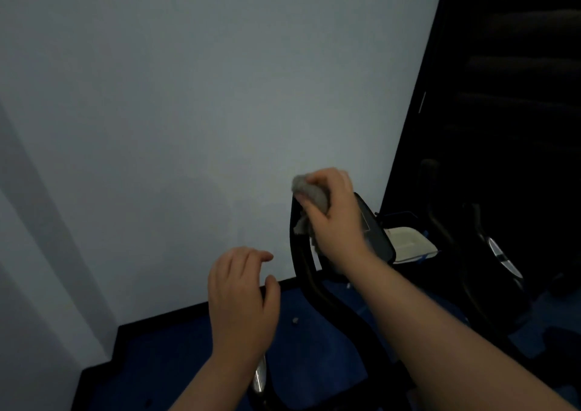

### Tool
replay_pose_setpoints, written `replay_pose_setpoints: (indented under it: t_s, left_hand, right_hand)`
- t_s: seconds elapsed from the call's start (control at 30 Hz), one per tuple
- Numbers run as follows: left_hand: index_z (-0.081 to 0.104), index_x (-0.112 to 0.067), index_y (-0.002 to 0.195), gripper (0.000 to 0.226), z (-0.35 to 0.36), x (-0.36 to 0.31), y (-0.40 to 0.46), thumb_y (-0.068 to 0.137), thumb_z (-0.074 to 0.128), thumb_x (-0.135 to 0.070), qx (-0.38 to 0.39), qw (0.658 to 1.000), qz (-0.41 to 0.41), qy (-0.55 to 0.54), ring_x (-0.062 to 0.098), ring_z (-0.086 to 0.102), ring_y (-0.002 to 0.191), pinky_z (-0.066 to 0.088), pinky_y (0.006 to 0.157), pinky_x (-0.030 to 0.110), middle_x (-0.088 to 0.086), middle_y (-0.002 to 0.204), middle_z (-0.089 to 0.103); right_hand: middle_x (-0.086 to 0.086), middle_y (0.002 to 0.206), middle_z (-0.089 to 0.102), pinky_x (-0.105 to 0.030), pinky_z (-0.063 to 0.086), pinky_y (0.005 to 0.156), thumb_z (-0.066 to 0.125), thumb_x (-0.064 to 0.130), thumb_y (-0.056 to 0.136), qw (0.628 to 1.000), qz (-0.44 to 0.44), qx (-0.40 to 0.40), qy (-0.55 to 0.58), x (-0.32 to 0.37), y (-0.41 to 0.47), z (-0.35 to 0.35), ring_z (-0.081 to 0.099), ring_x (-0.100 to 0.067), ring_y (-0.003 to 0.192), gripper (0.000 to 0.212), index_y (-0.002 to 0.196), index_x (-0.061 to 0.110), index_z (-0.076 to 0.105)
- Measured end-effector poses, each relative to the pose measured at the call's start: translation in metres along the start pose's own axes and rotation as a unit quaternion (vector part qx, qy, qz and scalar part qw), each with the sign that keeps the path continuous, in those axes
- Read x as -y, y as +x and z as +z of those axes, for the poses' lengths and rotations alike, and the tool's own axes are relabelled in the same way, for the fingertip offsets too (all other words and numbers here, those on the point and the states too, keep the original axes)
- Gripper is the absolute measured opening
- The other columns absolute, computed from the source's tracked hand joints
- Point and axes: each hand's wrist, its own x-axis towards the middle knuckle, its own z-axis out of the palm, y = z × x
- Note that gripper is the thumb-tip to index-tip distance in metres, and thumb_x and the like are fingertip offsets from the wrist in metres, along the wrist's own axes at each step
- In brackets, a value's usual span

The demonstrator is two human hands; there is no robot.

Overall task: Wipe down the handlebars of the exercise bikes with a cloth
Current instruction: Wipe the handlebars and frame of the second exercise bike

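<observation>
— Where is the crumpled grey cloth [309, 195] right now?

— It is bunched in the right hand [338, 218], whose fingers curl round it and clamp it against the top end of the curved black tubular handlebar [301, 263] of the near exercise bike. A loose corner of the cloth hangs below the fist, beside the bar.

— And the other hand?

— The left hand [240, 300] hangs in the air to the left of that handlebar, back of the hand toward the camera, fingers loosely bent and spread a little, gripping nothing. Just beneath its wrist a shiny chrome grip section [261, 376] of the bike shows; I cannot tell whether the hand touches it.

— What else is on the bike?

— Right behind the right hand sits the flat black console panel [375, 231], tilted, with the wrist crossing in front of its lower edge. The handlebar runs from the cloth down toward the lower edge of the view.

— And around it?

— A plain pale grey wall [188, 96] fills the upper left. A blue floor [188, 363] with a black skirting strip meets it below. To the right stands a second dark exercise bike [490, 253] with a chrome patch on its bar, against a black panel. Between the two machines lies a white padded object [408, 242]; it is too dim to identify.
</observation>
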Motion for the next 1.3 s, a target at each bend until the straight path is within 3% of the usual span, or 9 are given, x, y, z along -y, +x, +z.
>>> replay_pose_setpoints:
  t_s: [0.2,0.37,0.5,0.6,0.77,0.9,1.03,1.17,1.3]
  left_hand:
    - [0.061,-0.023,0.101,0.024,0.000,0.000,0.001,0.079,0.053,-0.017,0.003,1.000,-0.001,0.003,0.012,0.047,0.106,0.030,0.098,0.027,-0.010,0.100,0.057]
    - [0.061,-0.023,0.100,0.023,-0.001,0.000,0.000,0.079,0.054,-0.017,0.004,1.000,-0.002,0.007,0.011,0.045,0.107,0.030,0.096,0.026,-0.010,0.100,0.056]
    - [0.061,-0.023,0.101,0.023,-0.002,0.000,-0.001,0.079,0.054,-0.018,0.010,1.000,0.001,0.007,0.011,0.045,0.106,0.029,0.097,0.026,-0.010,0.100,0.056]
    - [0.061,-0.023,0.100,0.022,-0.003,-0.001,0.000,0.079,0.054,-0.019,0.015,1.000,-0.001,0.007,0.011,0.046,0.105,0.032,0.097,0.028,-0.011,0.100,0.056]
    - [0.061,-0.022,0.100,0.022,-0.002,0.000,0.000,0.079,0.062,-0.013,0.016,1.000,0.002,0.016,0.015,0.048,0.105,0.039,0.095,0.035,-0.009,0.100,0.056]
    - [0.061,-0.023,0.099,0.022,-0.001,0.001,0.000,0.079,0.062,-0.014,0.015,1.000,0.002,0.021,0.013,0.047,0.105,0.033,0.096,0.030,-0.010,0.100,0.056]
    - [0.061,-0.023,0.098,0.020,0.000,0.000,-0.001,0.079,0.055,-0.020,0.011,1.000,0.003,0.020,0.013,0.046,0.105,0.037,0.095,0.033,-0.011,0.099,0.054]
    - [0.061,-0.023,0.097,0.020,-0.001,-0.001,-0.001,0.079,0.054,-0.020,0.007,1.000,0.000,0.018,0.013,0.048,0.105,0.039,0.096,0.035,-0.011,0.099,0.055]
    - [0.062,-0.022,0.097,0.020,0.001,0.000,-0.001,0.079,0.054,-0.019,0.006,1.000,0.000,0.026,0.014,0.047,0.106,0.034,0.097,0.030,-0.010,0.098,0.055]
  right_hand:
    - [0.009,0.092,0.053,-0.014,0.044,0.072,0.067,0.010,0.085,0.989,0.031,0.145,-0.010,-0.022,-0.043,-0.016,0.055,0.006,0.087,0.022,0.086,0.027,0.054]
    - [0.004,0.090,0.056,-0.008,0.041,0.066,0.067,0.019,0.084,1.000,0.006,0.015,0.014,0.010,0.002,-0.008,0.055,0.003,0.079,0.022,0.085,0.033,0.050]
    - [-0.001,0.087,0.053,-0.015,0.041,0.069,0.066,0.012,0.086,0.998,0.042,0.052,-0.005,-0.007,-0.026,-0.003,0.053,-0.002,0.079,0.020,0.079,0.018,0.049]
    - [0.010,0.084,0.057,-0.015,0.043,0.069,0.063,0.013,0.088,0.990,0.075,0.122,-0.003,-0.020,-0.040,-0.017,0.055,0.000,0.079,0.016,0.086,0.020,0.049]
    - [0.016,0.086,0.061,-0.024,0.052,0.067,0.053,0.026,0.093,0.998,0.052,-0.010,0.031,-0.001,0.001,-0.008,0.063,-0.007,0.078,0.020,0.098,0.045,0.047]
    - [0.001,0.092,0.060,-0.030,0.050,0.074,0.051,0.021,0.096,0.995,0.091,-0.027,0.030,-0.011,-0.025,0.013,0.059,-0.013,0.086,0.019,0.093,0.040,0.047]
    - [0.007,0.077,0.057,-0.013,0.043,0.063,0.056,0.015,0.093,0.990,0.122,0.066,-0.001,-0.020,-0.031,-0.008,0.055,-0.006,0.072,0.011,0.091,0.021,0.047]
    - [0.011,0.079,0.058,-0.007,0.042,0.059,0.056,0.016,0.094,0.991,0.105,-0.038,0.073,0.000,0.011,-0.014,0.055,0.009,0.066,0.009,0.092,0.021,0.048]
    - [0.013,0.081,0.056,-0.006,0.042,0.061,0.053,0.014,0.095,0.988,0.105,-0.053,0.096,0.000,-0.003,0.010,0.054,0.011,0.069,0.018,0.089,0.028,0.045]
